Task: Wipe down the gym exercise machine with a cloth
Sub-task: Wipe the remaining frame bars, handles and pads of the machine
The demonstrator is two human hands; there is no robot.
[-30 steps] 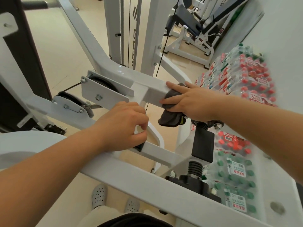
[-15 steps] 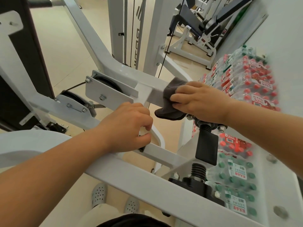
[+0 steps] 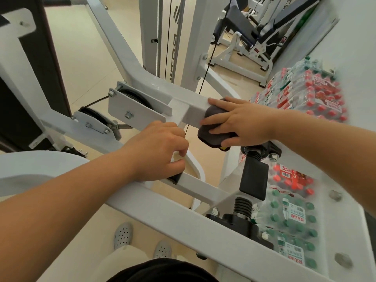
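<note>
The white gym machine frame [image 3: 142,78] runs across the view, with a square arm [image 3: 193,107] at mid-height and two black pulleys in white brackets [image 3: 130,106] to its left. My right hand [image 3: 242,121] presses a dark grey cloth [image 3: 211,137] against the end of that arm, fingers wrapped over the top and side. My left hand [image 3: 156,151] grips a lower white bar [image 3: 195,186] of the frame, fingers curled round it.
Shrink-wrapped packs of water bottles [image 3: 305,94] are stacked on the right against a white wall. A black rubber stop and spring [image 3: 252,180] sit below my right hand. Another bench machine [image 3: 254,37] stands at the back. My grey shoes [image 3: 124,235] are on the beige floor.
My right hand slid the cloth back and forth along the end of the square arm, and its fingers now reach further over the top. My left hand kept its grip.
</note>
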